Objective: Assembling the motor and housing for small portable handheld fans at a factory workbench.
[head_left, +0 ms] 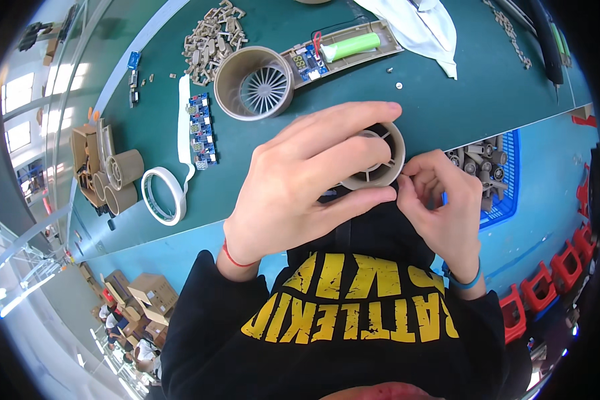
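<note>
My left hand [293, 177] is wrapped over a beige round plastic housing [399, 150] with spokes inside it, gripping it above the table's near edge. At the housing's lower right rim, my right hand [450, 193] is closed, thumb and fingertips pinched together. Anything between those fingertips is hidden or too small to name. Beyond my left hand lies another beige housing, a cup with a slotted grille [228, 83]. Its long open handle [392, 41] carries a blue circuit board [308, 62] and a green cylindrical battery [351, 47].
Several blue circuit boards [202, 130] lie in a row beside a white tape roll [147, 205]. Small beige parts [215, 37] are heaped at the back. A white cloth [433, 33] lies far right. Below the table edge, a blue basket [511, 183] holds grey-beige parts. Red stools [539, 291] stand right.
</note>
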Demonstrator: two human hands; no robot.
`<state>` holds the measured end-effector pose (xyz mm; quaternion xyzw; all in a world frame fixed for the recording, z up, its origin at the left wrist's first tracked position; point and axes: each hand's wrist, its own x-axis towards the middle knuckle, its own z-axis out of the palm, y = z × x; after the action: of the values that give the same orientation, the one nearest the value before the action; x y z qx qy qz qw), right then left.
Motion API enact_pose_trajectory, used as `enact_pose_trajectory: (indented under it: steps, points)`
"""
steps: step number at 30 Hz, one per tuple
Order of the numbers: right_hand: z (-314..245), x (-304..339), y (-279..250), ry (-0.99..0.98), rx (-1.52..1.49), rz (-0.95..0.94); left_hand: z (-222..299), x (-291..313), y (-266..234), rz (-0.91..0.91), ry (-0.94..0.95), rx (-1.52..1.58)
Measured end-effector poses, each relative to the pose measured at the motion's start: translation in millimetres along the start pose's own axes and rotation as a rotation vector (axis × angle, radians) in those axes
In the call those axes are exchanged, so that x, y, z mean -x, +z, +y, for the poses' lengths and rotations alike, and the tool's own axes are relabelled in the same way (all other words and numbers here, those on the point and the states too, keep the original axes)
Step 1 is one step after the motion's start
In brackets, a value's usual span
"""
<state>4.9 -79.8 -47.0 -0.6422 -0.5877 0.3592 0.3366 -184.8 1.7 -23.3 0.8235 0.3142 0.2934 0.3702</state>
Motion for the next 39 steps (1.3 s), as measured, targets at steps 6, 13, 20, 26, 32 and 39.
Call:
enact_pose_trajectory:
  steps: [6,13,20,26,32,39]
  points:
    - [-0.1,4.0,-8.0,-0.002,0.006,0.019,-3.9,-0.8,2.1,-0.012,0.074,-0.009]
    - [8.3,0.7,-9.5,0.022,-0.116,0.008,2.4,1.7,-3.0,-0.044,0.063,-0.071]
    - [3.0,0.9,8.1,0.027,-0.013,-0.041,-3.4,0.0,-1.5,-0.034,0.079,-0.008]
    - [5.9,6.1,21.6,-0.049,0.006,0.062,-7.4,5.6,18.0,0.028,0.04,0.131]
    - [3.3,-1.3,3.9,-0.143,0.146,-0.108,-12.2,8.5,47.1,0.219,-0.008,0.295]
    - [6.7,-57.8,-90.5,-0.25,0.274,0.202,-11.2,13.5,41.5,0.17,-0.13,0.328]
